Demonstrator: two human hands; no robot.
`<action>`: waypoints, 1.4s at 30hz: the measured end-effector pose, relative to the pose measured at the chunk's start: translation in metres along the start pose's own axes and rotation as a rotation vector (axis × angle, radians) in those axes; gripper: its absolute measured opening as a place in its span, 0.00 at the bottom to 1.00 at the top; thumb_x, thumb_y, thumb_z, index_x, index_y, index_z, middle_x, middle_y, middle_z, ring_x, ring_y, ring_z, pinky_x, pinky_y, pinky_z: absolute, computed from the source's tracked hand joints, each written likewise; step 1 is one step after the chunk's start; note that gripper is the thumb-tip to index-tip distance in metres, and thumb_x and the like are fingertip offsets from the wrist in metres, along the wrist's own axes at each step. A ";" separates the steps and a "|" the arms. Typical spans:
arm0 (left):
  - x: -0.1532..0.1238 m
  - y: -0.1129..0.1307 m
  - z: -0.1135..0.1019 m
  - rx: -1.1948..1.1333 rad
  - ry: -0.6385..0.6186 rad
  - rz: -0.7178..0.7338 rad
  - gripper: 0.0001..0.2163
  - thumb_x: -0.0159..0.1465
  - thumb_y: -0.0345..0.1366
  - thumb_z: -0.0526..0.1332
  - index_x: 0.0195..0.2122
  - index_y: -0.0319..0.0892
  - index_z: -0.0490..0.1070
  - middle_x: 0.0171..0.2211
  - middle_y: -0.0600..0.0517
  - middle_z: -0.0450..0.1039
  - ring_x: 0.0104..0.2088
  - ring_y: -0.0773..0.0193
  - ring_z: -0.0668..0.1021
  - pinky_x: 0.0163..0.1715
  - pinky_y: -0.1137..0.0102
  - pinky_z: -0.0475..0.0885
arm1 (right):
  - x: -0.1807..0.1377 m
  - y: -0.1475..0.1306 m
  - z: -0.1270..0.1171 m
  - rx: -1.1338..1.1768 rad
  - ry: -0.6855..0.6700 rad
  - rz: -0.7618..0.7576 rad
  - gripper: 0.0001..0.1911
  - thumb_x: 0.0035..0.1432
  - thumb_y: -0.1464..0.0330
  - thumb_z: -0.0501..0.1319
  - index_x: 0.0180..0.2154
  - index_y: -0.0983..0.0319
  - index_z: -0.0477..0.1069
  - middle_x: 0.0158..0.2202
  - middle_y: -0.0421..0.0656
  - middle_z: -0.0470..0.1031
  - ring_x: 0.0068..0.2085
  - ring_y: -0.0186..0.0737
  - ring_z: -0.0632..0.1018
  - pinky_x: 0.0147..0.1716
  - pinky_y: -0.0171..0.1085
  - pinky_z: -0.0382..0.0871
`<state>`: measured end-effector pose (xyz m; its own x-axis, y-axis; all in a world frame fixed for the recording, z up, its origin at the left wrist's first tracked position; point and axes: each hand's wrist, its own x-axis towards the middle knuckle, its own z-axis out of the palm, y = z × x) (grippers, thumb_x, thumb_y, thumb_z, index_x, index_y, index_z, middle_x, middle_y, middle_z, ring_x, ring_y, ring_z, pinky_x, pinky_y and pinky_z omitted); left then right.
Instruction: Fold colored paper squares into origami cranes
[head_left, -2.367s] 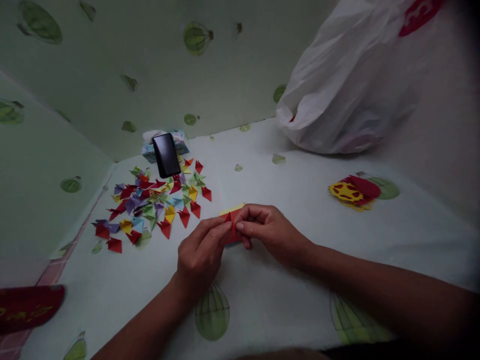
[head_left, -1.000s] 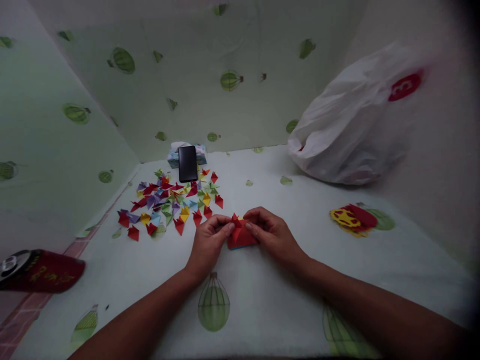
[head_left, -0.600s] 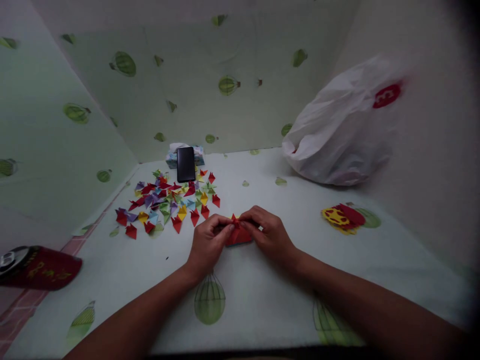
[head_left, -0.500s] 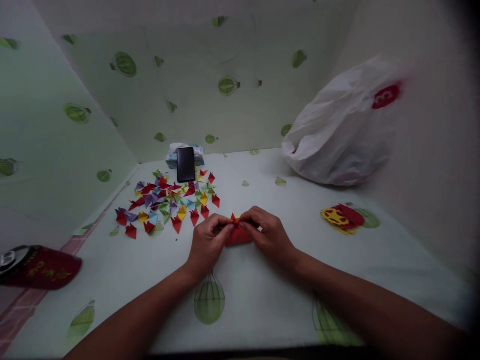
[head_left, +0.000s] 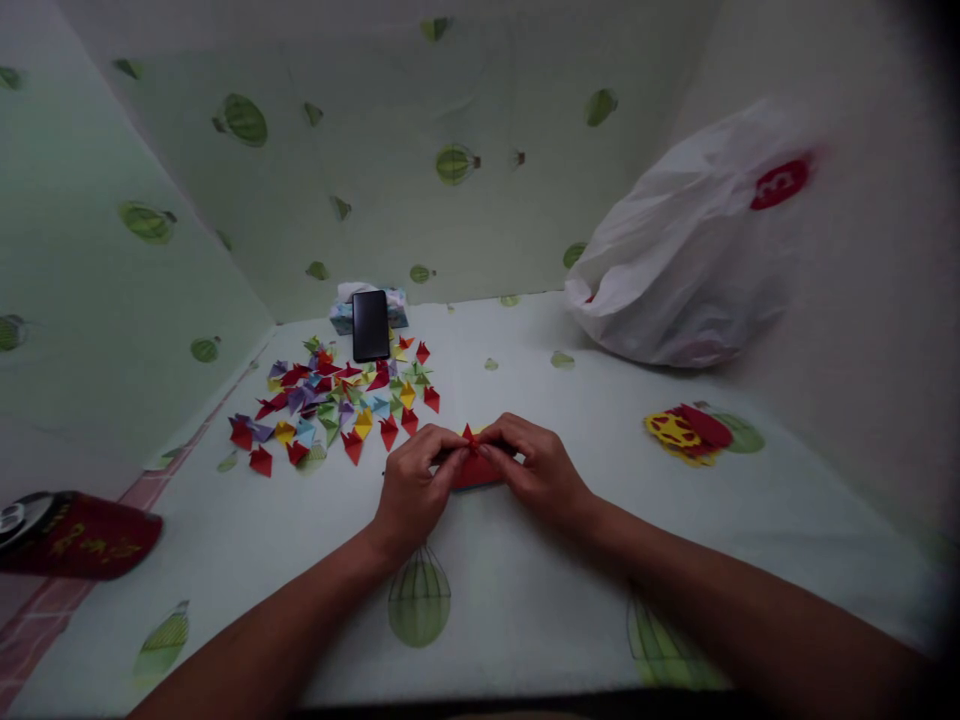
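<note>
A small piece of folded red paper (head_left: pixel 469 436) is pinched between both hands at the middle of the table, its pointed tip sticking up. My left hand (head_left: pixel 420 478) grips its left side with thumb and index finger. On the other side, my right hand (head_left: pixel 536 468) pinches it the same way, the fingertips of the two hands close together. Beneath them lies a flat stack of paper (head_left: pixel 478 474), red on top with a bit of yellow at the back; the fingers partly hide it. To the left spread many folded paper pieces (head_left: pixel 330 400) in several colours.
A black phone (head_left: pixel 370 326) leans on a tissue box (head_left: pixel 342 312) at the back. On the right are a white plastic bag (head_left: pixel 675 260) and yellow and red paper cut-outs (head_left: pixel 679 432). A red can (head_left: pixel 90 535) is at the left edge. Balloon-patterned cloth (head_left: pixel 510 600) covers the table.
Both hands stay over the stack, still pinching the red paper with slight finger movement. The view has shifted a little.
</note>
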<state>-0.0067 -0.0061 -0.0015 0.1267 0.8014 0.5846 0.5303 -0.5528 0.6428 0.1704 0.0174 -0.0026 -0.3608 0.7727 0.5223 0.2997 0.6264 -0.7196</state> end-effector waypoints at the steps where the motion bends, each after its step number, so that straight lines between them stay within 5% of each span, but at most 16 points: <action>1: 0.000 0.000 0.000 0.001 -0.004 0.004 0.03 0.63 0.28 0.62 0.35 0.41 0.75 0.31 0.50 0.78 0.32 0.64 0.79 0.32 0.71 0.75 | 0.000 0.000 0.000 -0.004 -0.003 -0.001 0.05 0.63 0.72 0.58 0.34 0.61 0.72 0.31 0.43 0.74 0.33 0.38 0.75 0.33 0.37 0.67; 9: -0.001 0.000 0.001 -0.019 -0.029 -0.010 0.03 0.63 0.28 0.62 0.34 0.41 0.75 0.31 0.51 0.78 0.32 0.65 0.79 0.31 0.71 0.74 | 0.000 -0.001 0.000 -0.062 -0.002 -0.040 0.07 0.61 0.74 0.57 0.30 0.61 0.69 0.28 0.42 0.71 0.30 0.36 0.72 0.30 0.36 0.64; 26: -0.002 0.000 0.002 -0.218 -0.063 -0.268 0.02 0.61 0.31 0.64 0.34 0.41 0.77 0.31 0.52 0.78 0.32 0.65 0.78 0.34 0.72 0.72 | 0.000 0.009 0.001 -0.190 -0.038 -0.219 0.08 0.66 0.75 0.54 0.35 0.65 0.70 0.31 0.46 0.72 0.33 0.40 0.74 0.34 0.37 0.69; 42: -0.003 0.001 0.005 -0.349 -0.049 -0.394 0.03 0.59 0.33 0.65 0.34 0.41 0.76 0.32 0.52 0.78 0.33 0.65 0.78 0.35 0.72 0.73 | -0.002 0.005 0.005 -0.148 0.039 -0.200 0.08 0.63 0.76 0.55 0.32 0.63 0.69 0.29 0.43 0.71 0.31 0.38 0.72 0.31 0.35 0.65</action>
<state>-0.0020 -0.0082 -0.0054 0.0173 0.9687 0.2475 0.2357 -0.2445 0.9406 0.1686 0.0184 -0.0101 -0.3927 0.6334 0.6668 0.3528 0.7733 -0.5268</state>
